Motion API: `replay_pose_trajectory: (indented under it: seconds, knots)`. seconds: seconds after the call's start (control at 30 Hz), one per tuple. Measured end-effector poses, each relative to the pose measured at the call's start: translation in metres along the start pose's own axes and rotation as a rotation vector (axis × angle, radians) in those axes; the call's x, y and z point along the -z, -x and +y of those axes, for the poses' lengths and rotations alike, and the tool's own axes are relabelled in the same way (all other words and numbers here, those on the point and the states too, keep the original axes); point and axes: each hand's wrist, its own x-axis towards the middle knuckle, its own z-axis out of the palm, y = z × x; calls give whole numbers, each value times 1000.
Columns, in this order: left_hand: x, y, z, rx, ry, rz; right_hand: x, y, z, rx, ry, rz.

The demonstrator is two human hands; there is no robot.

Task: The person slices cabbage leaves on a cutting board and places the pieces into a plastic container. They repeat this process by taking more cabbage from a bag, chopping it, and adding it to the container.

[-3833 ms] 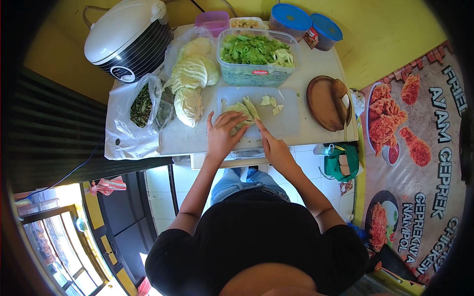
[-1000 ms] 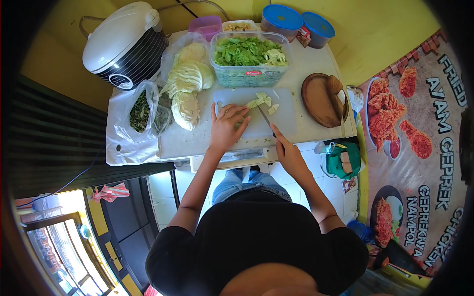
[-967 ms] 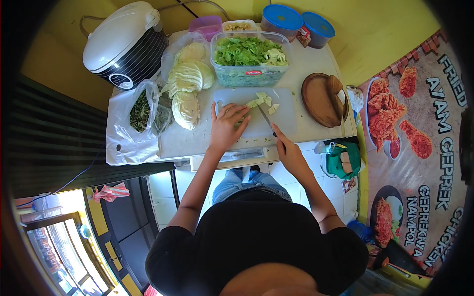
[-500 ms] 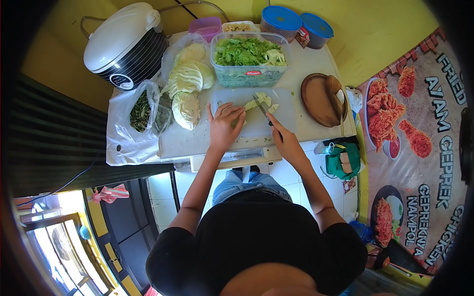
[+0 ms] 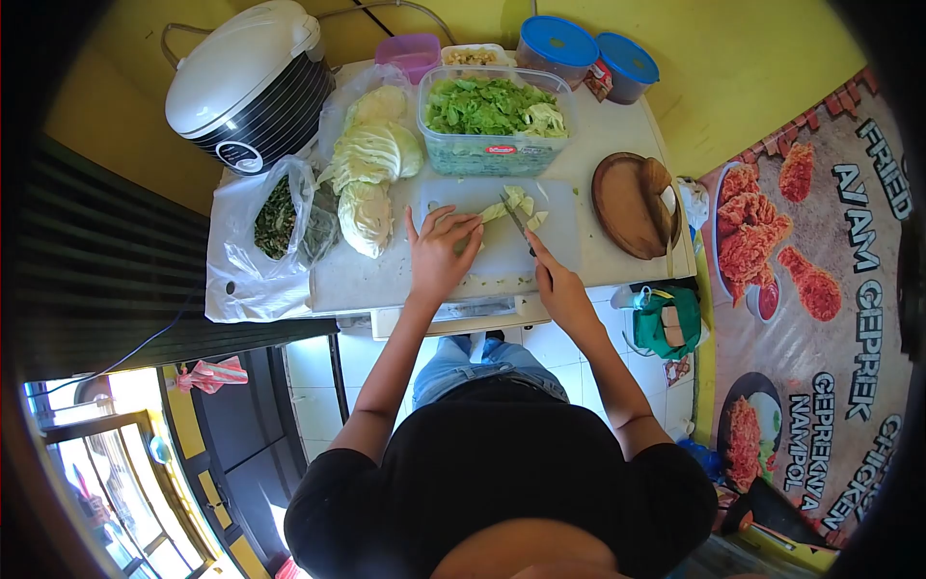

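Observation:
A white cutting board (image 5: 563, 253) lies on the table with pale green cabbage pieces (image 5: 522, 200) on it. My right hand (image 5: 559, 282) is closed round the handle of a knife (image 5: 515, 218), whose blade lies among the pieces. To the left, my left hand (image 5: 444, 247) presses its fingertips on a cabbage strip (image 5: 493, 212) beside the blade. Behind the board stands a clear tub (image 5: 495, 154) filled with shredded greens (image 5: 482, 106). Cabbage heads (image 5: 374, 154) rest left of the board, the upper one partly in a plastic bag.
A rice cooker (image 5: 241, 82) stands at the back left, above an open plastic bag of dark greens (image 5: 276, 220). Blue-lidded containers (image 5: 558, 41) and a purple box (image 5: 409, 55) line the back. A brown stone-like mortar (image 5: 619, 207) sits at the right.
The view has shifted slightly. My right hand and the knife have moved a little down and to the right, and my left hand stays on the strip.

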Motion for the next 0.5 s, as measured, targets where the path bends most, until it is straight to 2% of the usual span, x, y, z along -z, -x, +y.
replay_pose_trajectory:
  seconds: [0.17, 0.3, 0.37, 0.5]
  knots:
    - [-1, 0, 0, 12, 34, 3, 14, 14, 0, -43, -45, -62]
    - [-2, 0, -3, -7, 33, -10, 10, 8, -3, 4, -132, -22]
    - [-1, 1, -2, -22, 6, -49, 12, 6, -12, -69, -136, -68]
    - [1, 0, -1, -26, -1, -77, 2, 3, -15, 3, -187, -52]
